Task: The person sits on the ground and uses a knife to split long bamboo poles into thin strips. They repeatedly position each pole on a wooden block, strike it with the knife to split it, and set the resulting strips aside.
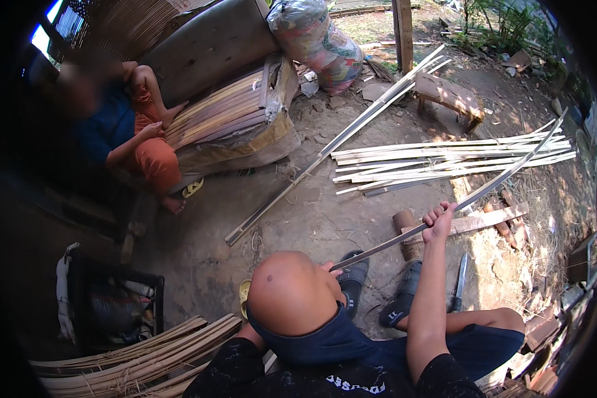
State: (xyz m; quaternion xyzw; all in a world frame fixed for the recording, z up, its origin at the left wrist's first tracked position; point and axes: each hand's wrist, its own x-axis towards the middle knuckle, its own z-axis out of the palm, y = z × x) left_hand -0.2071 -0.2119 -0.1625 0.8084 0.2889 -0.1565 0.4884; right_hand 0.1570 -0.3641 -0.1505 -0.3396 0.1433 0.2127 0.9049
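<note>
A long, thin bamboo strip [504, 178] slants from beside my raised knee up to the far right, its dark face showing and its far part slightly curved. My right hand [438, 222] is closed round it partway along. At the near end, my left hand [330, 266] grips the strip low by the knee, which hides most of that hand. Beneath the strip lie a short round wooden block [404, 229] and a flat wooden board [491, 218]. A knife [462, 277] rests on the ground right of my sandalled foot [402, 295], touched by neither hand.
Pale bamboo strips [444, 159] lie ahead, with longer strips [338, 140] left of them. More strips [159, 355] lie lower left. A low wooden bench [450, 99] and a stuffed bag [318, 43] stand farther off. Another person [126, 132] sits on a slatted sofa [225, 109].
</note>
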